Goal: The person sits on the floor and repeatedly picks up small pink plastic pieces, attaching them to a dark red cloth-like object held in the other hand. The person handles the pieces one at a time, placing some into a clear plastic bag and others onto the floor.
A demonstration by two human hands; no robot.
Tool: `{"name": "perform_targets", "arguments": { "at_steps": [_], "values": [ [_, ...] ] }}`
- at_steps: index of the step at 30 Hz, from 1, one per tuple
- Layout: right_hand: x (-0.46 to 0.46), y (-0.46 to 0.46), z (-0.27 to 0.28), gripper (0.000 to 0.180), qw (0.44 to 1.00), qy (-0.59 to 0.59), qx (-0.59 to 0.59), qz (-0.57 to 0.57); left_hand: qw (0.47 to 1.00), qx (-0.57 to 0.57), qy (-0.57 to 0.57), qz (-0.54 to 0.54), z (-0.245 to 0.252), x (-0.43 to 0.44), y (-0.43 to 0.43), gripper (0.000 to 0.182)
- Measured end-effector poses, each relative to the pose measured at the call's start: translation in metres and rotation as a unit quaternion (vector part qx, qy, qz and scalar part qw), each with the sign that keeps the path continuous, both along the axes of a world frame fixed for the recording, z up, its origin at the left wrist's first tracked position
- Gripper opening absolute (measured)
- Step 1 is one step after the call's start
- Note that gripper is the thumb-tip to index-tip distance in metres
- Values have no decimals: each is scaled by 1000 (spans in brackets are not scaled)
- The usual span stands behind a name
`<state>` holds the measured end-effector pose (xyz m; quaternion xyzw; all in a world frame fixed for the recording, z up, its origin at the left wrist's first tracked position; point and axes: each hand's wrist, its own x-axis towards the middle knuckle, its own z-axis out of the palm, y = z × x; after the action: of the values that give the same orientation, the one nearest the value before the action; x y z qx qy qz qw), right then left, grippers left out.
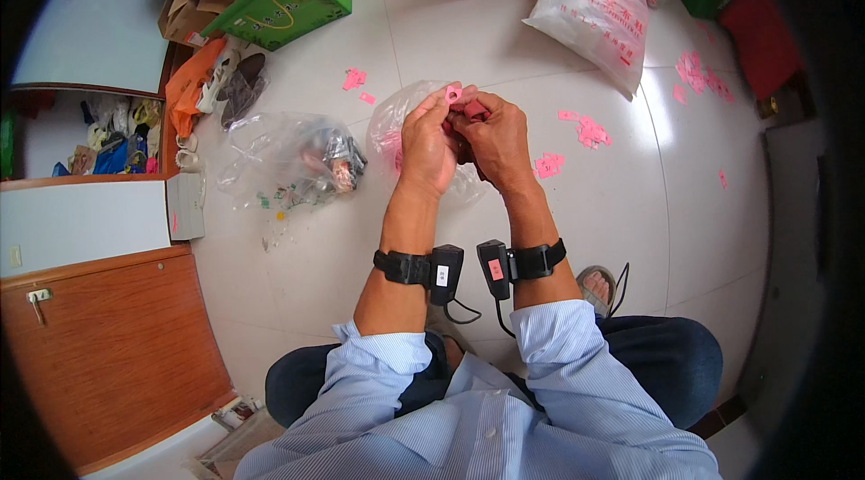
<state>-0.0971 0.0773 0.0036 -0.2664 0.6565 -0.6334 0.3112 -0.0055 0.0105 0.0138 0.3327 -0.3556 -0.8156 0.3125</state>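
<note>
Both hands are raised close together over a clear plastic bag [395, 111] with pink pieces inside. My left hand [430, 138] holds a small pink tag with a hole [453, 95] at its fingertips. My right hand [497, 132] pinches a darker pink or red piece [476, 110] against the left fingers; its exact form is partly hidden. Small piles of pink tags lie on the tiled floor, one at the upper left [354, 79], others to the right [593, 133] and near the right wrist [549, 164].
A clear bag of mixed wrappers [290, 155] lies to the left. Ahead stand a green gift box [290, 7] and a white plastic bag [595, 13]. More pink tags [693, 71] are at the far right. Shoes [243, 88] and a wooden cabinet [115, 351] line the left side.
</note>
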Motion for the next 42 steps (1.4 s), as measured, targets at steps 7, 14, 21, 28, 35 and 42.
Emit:
{"name": "perform_targets", "arguments": {
  "at_steps": [7, 14, 21, 28, 35, 42],
  "values": [
    [1, 0, -8, 13, 996, 82, 13, -16, 999, 32, -10, 35, 3, -1, 6, 40],
    [3, -3, -5, 15, 994, 69, 17, -89, 998, 30, 42, 23, -5, -6, 9, 38],
    [-22, 17, 7, 10, 980, -157, 48, 115, 999, 34, 15, 14, -5, 0, 4, 35],
    [-24, 12, 7, 11, 985, -173, -11, 11, 996, -21, -84, 4, -3, -4, 7, 35],
    [-14, 5, -11, 14, 993, -100, 33, -53, 990, -34, -134, -17, -14, 0, 8, 36],
    [-35, 21, -9, 10, 983, -141, 54, -107, 973, -74, -199, -87, -12, 29, -26, 32]
  ]
}}
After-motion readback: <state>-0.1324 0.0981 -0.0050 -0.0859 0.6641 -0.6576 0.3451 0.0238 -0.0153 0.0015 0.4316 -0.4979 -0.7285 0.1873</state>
